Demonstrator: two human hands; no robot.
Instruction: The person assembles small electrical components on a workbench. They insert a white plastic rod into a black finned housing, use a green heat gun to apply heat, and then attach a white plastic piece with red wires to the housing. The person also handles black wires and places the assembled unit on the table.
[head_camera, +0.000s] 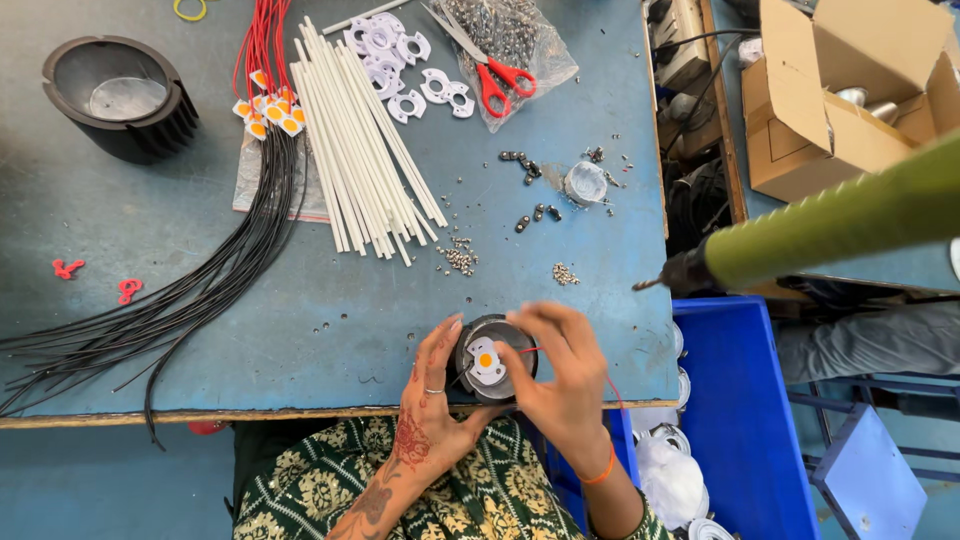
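Red scissors (497, 76), white tubes (365, 140), cardboard box (850, 90)

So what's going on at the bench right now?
A person holds a small black round housing at the table's near edge. The left hand steadies it while the right hand presses a white holder with a yellow chip into it. White tubes, black wires, scissors and loose screws lie beyond.

There is only one view, from a camera on the person's head. It looks almost straight down on the blue worktable (330, 320), from close above its near edge. At the right side it also catches a blue crate (745, 420).
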